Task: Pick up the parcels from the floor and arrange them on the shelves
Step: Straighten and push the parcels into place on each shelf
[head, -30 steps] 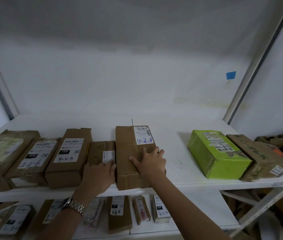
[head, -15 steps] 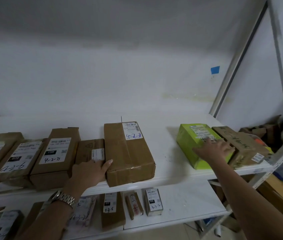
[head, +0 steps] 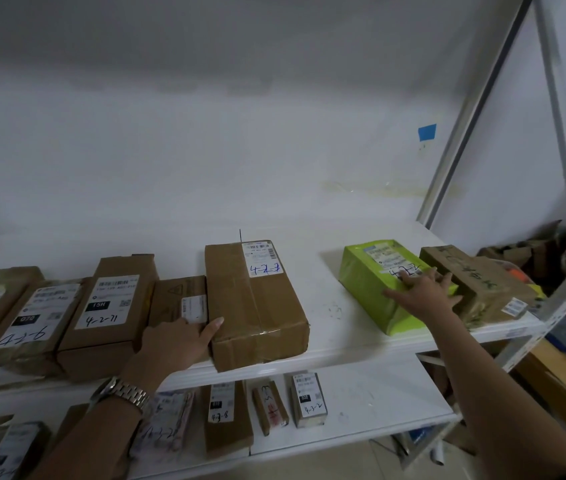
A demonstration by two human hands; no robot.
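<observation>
Where the white upper shelf (head: 326,261) runs from left to right, a row of parcels lies along its near edge, and grey metal uprights (head: 475,109) slant up at its right end. Below it a lower shelf (head: 378,407) carries more parcels.

Largest on the upper shelf is a long brown parcel (head: 260,317) near the middle, lying flat, its near end slightly over the shelf edge and a white label at its far end. Well apart to the right lies a green parcel (head: 364,285), flat and angled, with a brown taped parcel (head: 482,282) just beside it on the right. Left of the long parcel stand a small brown box (head: 174,292), touching its left side, then a box marked 4-2-11 (head: 111,306), then a flatter parcel with a black 070 tag (head: 32,320).

Resting on the small brown box, the left hand (head: 177,344) lies with fingers straight and together, gripping nothing, its thumb against the left side of the long brown parcel. Stretched far to the right, the right hand (head: 420,292) lies palm down on the green parcel's top with fingers spread and straight; its fingertips reach toward the brown taped parcel, though contact there is hard to judge.

A metal wristwatch (head: 125,393) sits on the left wrist. On the lower shelf lie a long brown parcel marked 4-3-8 (head: 227,424), a narrow one (head: 269,407) and a small labelled box (head: 309,398). A scrap of blue tape (head: 427,132) sticks to the far wall.
</observation>
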